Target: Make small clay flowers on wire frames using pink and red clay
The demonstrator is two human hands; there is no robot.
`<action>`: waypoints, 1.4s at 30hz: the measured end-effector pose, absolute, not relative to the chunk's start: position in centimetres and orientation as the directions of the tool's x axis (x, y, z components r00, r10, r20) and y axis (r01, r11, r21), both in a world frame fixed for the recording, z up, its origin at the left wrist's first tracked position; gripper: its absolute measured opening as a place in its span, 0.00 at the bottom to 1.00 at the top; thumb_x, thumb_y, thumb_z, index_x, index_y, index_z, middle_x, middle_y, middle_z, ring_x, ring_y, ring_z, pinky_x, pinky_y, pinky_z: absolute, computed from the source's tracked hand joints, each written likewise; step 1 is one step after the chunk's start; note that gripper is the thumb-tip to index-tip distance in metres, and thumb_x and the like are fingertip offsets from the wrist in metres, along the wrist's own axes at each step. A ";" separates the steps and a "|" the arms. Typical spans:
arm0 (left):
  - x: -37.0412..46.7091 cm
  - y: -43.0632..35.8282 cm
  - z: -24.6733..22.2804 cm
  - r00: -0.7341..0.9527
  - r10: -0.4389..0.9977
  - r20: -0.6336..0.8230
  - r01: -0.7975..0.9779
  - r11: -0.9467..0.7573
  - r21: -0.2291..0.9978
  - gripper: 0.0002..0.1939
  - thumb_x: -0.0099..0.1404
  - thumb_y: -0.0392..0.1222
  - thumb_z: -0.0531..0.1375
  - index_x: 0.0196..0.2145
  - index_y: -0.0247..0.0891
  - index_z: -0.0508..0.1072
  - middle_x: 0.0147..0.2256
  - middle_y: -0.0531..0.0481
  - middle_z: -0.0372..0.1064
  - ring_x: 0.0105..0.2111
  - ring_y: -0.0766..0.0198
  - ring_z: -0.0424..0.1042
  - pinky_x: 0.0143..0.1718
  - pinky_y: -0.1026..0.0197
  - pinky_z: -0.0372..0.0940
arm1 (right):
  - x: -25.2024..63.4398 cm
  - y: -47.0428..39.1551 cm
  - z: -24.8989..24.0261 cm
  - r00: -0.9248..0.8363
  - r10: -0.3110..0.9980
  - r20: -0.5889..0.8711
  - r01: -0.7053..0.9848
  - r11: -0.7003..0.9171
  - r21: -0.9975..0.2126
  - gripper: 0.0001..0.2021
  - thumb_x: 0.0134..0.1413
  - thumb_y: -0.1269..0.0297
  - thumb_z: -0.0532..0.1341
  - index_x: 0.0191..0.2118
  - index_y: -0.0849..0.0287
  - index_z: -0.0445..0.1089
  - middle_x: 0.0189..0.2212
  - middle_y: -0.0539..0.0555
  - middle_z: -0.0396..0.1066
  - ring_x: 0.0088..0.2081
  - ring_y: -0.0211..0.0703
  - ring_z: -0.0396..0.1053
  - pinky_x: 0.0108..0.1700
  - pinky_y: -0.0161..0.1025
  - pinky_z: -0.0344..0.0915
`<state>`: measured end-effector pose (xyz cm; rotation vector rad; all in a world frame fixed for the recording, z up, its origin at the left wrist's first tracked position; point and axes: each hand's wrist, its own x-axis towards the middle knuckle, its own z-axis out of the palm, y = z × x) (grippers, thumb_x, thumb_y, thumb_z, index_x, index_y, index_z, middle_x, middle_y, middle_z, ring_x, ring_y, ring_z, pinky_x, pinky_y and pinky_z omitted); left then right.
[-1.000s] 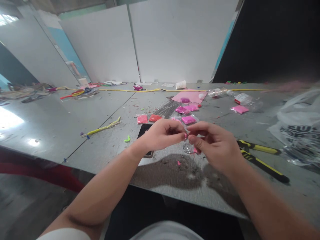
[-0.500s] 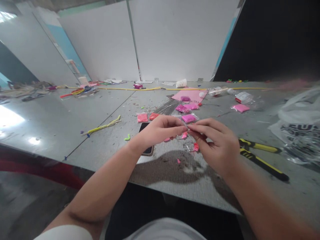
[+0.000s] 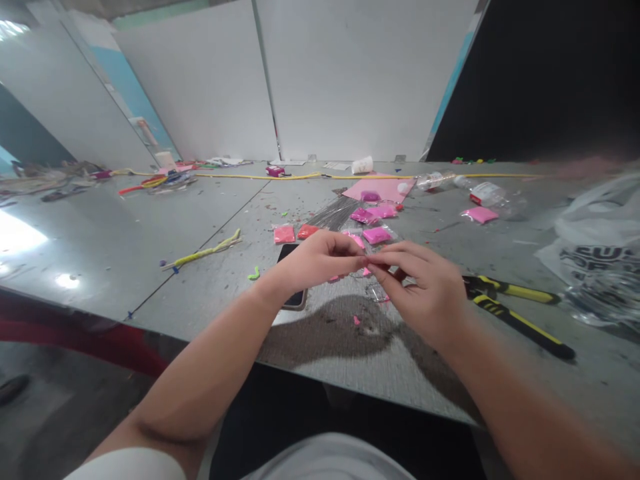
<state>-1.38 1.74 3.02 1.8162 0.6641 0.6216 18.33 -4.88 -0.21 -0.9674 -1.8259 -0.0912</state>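
Note:
My left hand (image 3: pixel 325 260) and my right hand (image 3: pixel 423 283) meet at the fingertips above the table, both closed in a pinch. Whatever lies between the fingers is too small or hidden to name. Beneath and just beyond them are bits of pink clay (image 3: pixel 357 321) and a thin wire piece (image 3: pixel 374 292), partly covered by my right hand. A phone (image 3: pixel 299 299) lies partly under my left wrist. Packets of magenta clay (image 3: pixel 377 235) and red clay (image 3: pixel 284 233) rest just past my fingers. Pliers with yellow and black handles (image 3: pixel 523 327) lie beside my right hand.
A white plastic bag (image 3: pixel 600 227) stands at the right. Clear bottles (image 3: pixel 493 195) and a pink sheet (image 3: pixel 353 191) lie farther back. Twisted yellow strands (image 3: pixel 210 251) and a green clay piece (image 3: pixel 255 273) are on the left. A yellow cord (image 3: pixel 240 177) crosses the back.
My right hand has shifted slightly left, and its fingertips have drawn closer to the left hand's. More of the pliers' head shows. The left hand has barely moved.

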 end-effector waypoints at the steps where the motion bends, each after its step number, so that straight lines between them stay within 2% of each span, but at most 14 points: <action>1: -1.4 1.8 3.0 0.714 0.692 0.102 0.147 -0.291 0.945 0.16 0.67 0.51 0.66 0.32 0.35 0.76 0.25 0.54 0.64 0.26 0.69 0.62 0.26 0.64 0.55 | 18.3 -4.8 -0.2 -0.157 0.579 0.800 0.646 0.673 -0.360 0.05 0.65 0.68 0.64 0.42 0.54 0.80 0.37 0.54 0.80 0.34 0.42 0.76 0.29 0.38 0.72; 5: -1.6 1.8 3.1 0.712 0.693 0.111 0.138 -0.293 0.946 0.13 0.66 0.49 0.67 0.36 0.35 0.77 0.27 0.53 0.66 0.27 0.69 0.63 0.28 0.64 0.56 | 18.5 -4.7 -0.3 -0.155 0.591 0.791 0.640 0.670 -0.376 0.05 0.65 0.68 0.64 0.40 0.55 0.79 0.37 0.54 0.77 0.34 0.41 0.74 0.30 0.38 0.71; 9: -1.7 1.7 3.4 0.714 0.696 0.077 0.195 -0.304 0.932 0.11 0.66 0.46 0.66 0.33 0.34 0.76 0.25 0.54 0.65 0.27 0.69 0.63 0.28 0.64 0.56 | 18.6 -4.7 -0.3 -0.171 0.611 0.773 0.626 0.673 -0.393 0.05 0.66 0.67 0.64 0.39 0.55 0.78 0.37 0.54 0.75 0.35 0.41 0.73 0.32 0.39 0.70; 13: -1.6 1.7 3.3 0.728 0.680 0.084 0.199 -0.328 0.924 0.08 0.65 0.42 0.62 0.31 0.36 0.73 0.25 0.54 0.64 0.27 0.69 0.63 0.28 0.65 0.56 | 18.5 -5.0 -0.2 -0.220 0.681 0.698 0.587 0.664 -0.463 0.04 0.66 0.66 0.62 0.39 0.55 0.74 0.38 0.54 0.74 0.36 0.42 0.72 0.32 0.38 0.69; 16: -1.8 1.7 3.2 0.747 0.657 0.100 0.197 -0.362 0.911 0.08 0.66 0.43 0.61 0.32 0.37 0.72 0.26 0.54 0.65 0.27 0.68 0.64 0.29 0.64 0.58 | 18.5 -5.1 -0.2 -0.198 0.751 0.629 0.556 0.615 -0.559 0.05 0.67 0.65 0.59 0.38 0.55 0.70 0.30 0.50 0.71 0.28 0.39 0.69 0.27 0.36 0.65; 19: -2.3 2.2 3.4 0.709 0.692 0.138 0.364 -0.526 0.768 0.09 0.68 0.45 0.57 0.34 0.37 0.72 0.29 0.53 0.67 0.29 0.66 0.66 0.31 0.64 0.59 | 18.7 -5.0 -0.3 -0.118 0.793 0.598 0.530 0.560 -0.637 0.09 0.71 0.62 0.53 0.36 0.54 0.65 0.22 0.46 0.64 0.22 0.36 0.61 0.24 0.36 0.61; 21: -2.7 2.8 3.4 0.664 0.729 0.166 0.495 -0.595 0.633 0.06 0.65 0.40 0.59 0.31 0.38 0.71 0.28 0.52 0.67 0.29 0.65 0.65 0.31 0.63 0.57 | 18.9 -5.0 -0.3 -0.083 0.804 0.589 0.520 0.539 -0.662 0.13 0.73 0.59 0.51 0.35 0.54 0.63 0.22 0.45 0.62 0.21 0.36 0.60 0.25 0.36 0.60; 24: -3.2 3.8 2.6 0.600 0.787 0.146 0.629 -0.577 0.521 0.07 0.56 0.32 0.61 0.23 0.38 0.67 0.24 0.54 0.64 0.26 0.66 0.60 0.30 0.61 0.51 | 19.0 -5.0 -0.2 -0.068 0.818 0.571 0.522 0.516 -0.679 0.15 0.73 0.55 0.52 0.34 0.54 0.64 0.22 0.46 0.64 0.21 0.35 0.60 0.24 0.37 0.58; 27: -3.2 4.2 1.7 0.554 0.829 0.077 0.730 -0.528 0.434 0.08 0.52 0.29 0.62 0.20 0.38 0.67 0.20 0.54 0.62 0.23 0.66 0.56 0.29 0.60 0.49 | 18.9 -4.9 -0.3 -0.057 0.834 0.549 0.527 0.492 -0.693 0.13 0.71 0.54 0.56 0.36 0.55 0.68 0.23 0.47 0.67 0.20 0.35 0.60 0.23 0.37 0.58; 32: -2.3 3.6 1.4 0.553 0.833 0.004 0.782 -0.521 0.344 0.09 0.55 0.32 0.63 0.20 0.38 0.70 0.19 0.53 0.62 0.21 0.65 0.54 0.28 0.59 0.49 | 18.7 -4.5 -0.4 0.004 0.850 0.527 0.512 0.451 -0.731 0.09 0.66 0.56 0.62 0.39 0.55 0.71 0.28 0.50 0.74 0.23 0.37 0.65 0.25 0.37 0.64; 36: -2.1 3.3 1.7 0.538 0.843 -0.021 0.807 -0.507 0.303 0.07 0.58 0.35 0.63 0.22 0.37 0.74 0.20 0.52 0.64 0.21 0.65 0.56 0.28 0.59 0.50 | 18.7 -4.6 -0.2 0.024 0.873 0.488 0.500 0.412 -0.762 0.11 0.63 0.53 0.65 0.37 0.56 0.72 0.28 0.51 0.75 0.24 0.38 0.67 0.25 0.36 0.66; 42: -2.3 3.6 1.6 0.555 0.828 -0.075 0.802 -0.509 0.312 0.06 0.61 0.40 0.65 0.30 0.36 0.79 0.27 0.49 0.74 0.26 0.64 0.66 0.29 0.61 0.55 | 18.6 -5.1 0.3 -0.001 0.909 0.418 0.500 0.362 -0.786 0.15 0.63 0.49 0.65 0.33 0.56 0.73 0.24 0.50 0.74 0.22 0.37 0.67 0.25 0.36 0.64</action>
